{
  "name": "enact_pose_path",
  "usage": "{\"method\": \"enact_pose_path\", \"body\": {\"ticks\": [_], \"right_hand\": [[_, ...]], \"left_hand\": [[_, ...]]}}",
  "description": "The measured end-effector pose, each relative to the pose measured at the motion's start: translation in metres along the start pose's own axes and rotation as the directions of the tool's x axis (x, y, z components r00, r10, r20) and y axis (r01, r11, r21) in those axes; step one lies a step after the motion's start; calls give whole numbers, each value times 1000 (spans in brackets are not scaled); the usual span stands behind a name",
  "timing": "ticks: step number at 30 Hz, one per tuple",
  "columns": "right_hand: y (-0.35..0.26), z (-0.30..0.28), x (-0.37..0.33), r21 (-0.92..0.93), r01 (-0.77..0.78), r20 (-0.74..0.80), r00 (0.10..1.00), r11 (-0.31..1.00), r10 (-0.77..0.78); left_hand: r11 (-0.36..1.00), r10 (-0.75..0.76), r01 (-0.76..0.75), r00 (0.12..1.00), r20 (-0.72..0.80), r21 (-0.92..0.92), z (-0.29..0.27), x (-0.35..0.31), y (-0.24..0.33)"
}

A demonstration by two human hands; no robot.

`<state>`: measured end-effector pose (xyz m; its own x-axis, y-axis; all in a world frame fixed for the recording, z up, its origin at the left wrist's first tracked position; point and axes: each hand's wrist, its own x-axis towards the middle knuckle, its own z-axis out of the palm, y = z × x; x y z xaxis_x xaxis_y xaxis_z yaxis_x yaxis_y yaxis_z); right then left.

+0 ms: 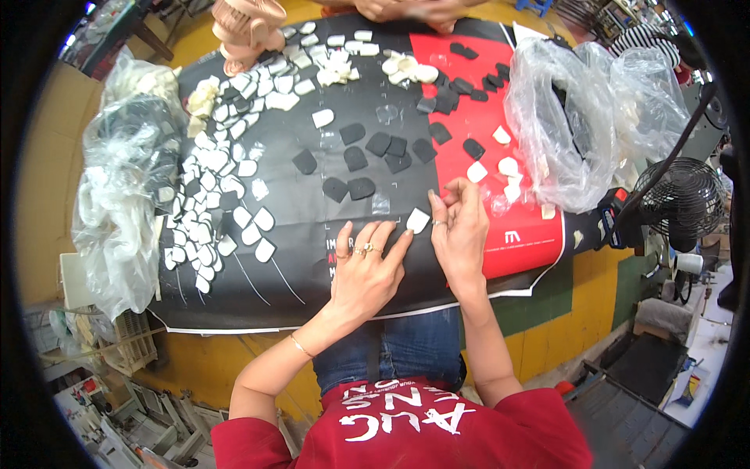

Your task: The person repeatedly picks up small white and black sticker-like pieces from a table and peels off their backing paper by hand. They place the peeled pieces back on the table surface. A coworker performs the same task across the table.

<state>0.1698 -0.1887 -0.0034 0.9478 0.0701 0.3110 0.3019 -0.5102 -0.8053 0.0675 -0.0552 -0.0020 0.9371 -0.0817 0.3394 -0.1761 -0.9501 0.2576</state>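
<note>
My left hand (367,270) lies over the black part of the sheet, palm down, its fingers stretched out. Its index fingertip reaches the edge of a small white pad (418,220), flat with one rounded end. Just right of that pad is my right hand (461,234), raised on its side with the fingers curled and thumb and forefinger close together. Whatever is in that pinch, if anything, is too small to make out. Beyond my hands lie several black pads (355,159) of the same shape, some overlapping.
Many white pads (207,187) spread over the sheet's left side. Clear plastic bags stand at the left (117,211) and right (562,133). Another person's hands (414,9) rest at the far edge, near a pinkish handheld fan (246,31). A black fan (680,195) stands right.
</note>
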Motion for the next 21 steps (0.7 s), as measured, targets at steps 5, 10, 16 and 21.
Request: {"method": "enact_pose_path", "body": {"ticks": [5,10,16,21], "right_hand": [[1,-6,-6,16,129,59,990,991,-130],[4,0,-5,108,87,23,996,990,-90],[10,-5,-9,437,14,-8,1000,899,-12],[13,-3,-11,387,96,-43,995,917,-86]], "left_hand": [[1000,-11,11,999,-35,-1,1,-1,3],[999,7,-3,997,-72,53,1,-1,5],[992,-75,85,992,-105,93,0,-15,6],[961,-111,126,991,-72,245,-16,-44,-7]]}}
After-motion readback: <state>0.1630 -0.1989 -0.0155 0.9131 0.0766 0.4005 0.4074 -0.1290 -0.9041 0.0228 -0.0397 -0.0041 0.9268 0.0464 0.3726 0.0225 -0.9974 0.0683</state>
